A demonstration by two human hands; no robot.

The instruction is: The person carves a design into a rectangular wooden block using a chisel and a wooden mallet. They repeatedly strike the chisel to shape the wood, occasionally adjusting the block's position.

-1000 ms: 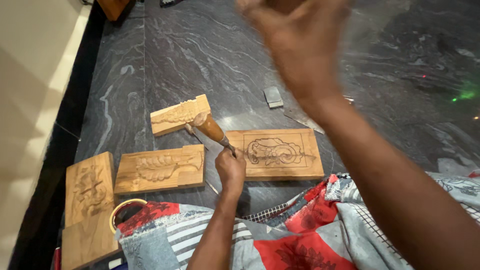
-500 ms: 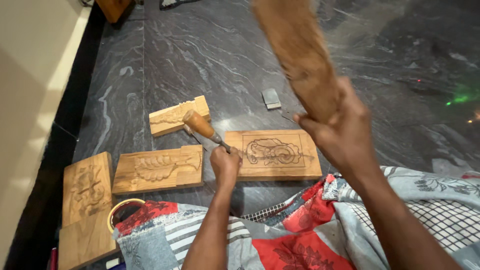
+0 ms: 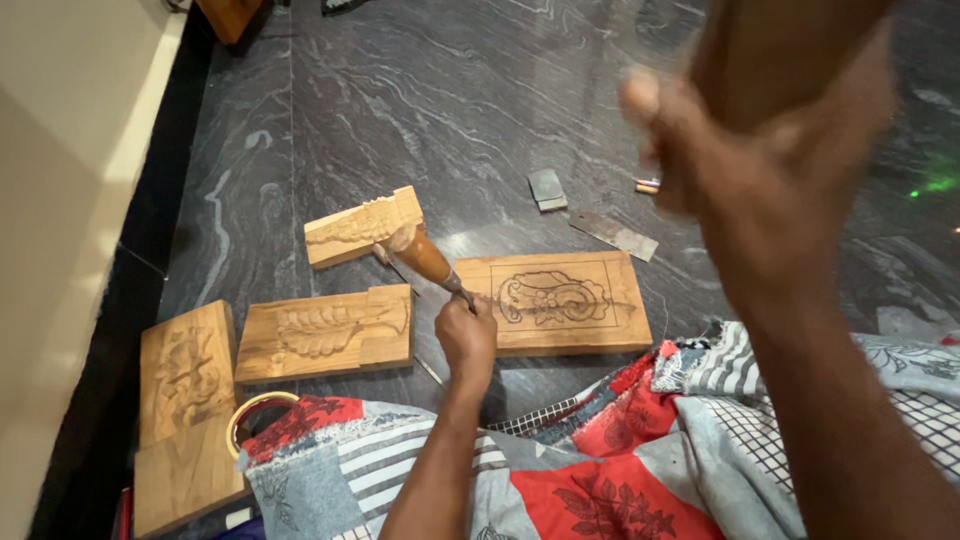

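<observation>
Left hand (image 3: 467,336) clamped around wooden-handled chisel (image 3: 428,260), tip set at left edge of rectangular wooden panel with carved floral outline (image 3: 560,302) on dark veined stone floor (image 3: 450,100). Right hand (image 3: 770,190) raised close to camera, blurred, fingers wrapped on brown wooden mallet (image 3: 770,50). Three carved wooden blocks lie left of panel; nearest (image 3: 325,332) just beside left hand.

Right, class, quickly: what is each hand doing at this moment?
Left hand: closed around the chisel, at the carved wooden panel.
Right hand: raised, blurred, closed around a wooden mallet.
</observation>
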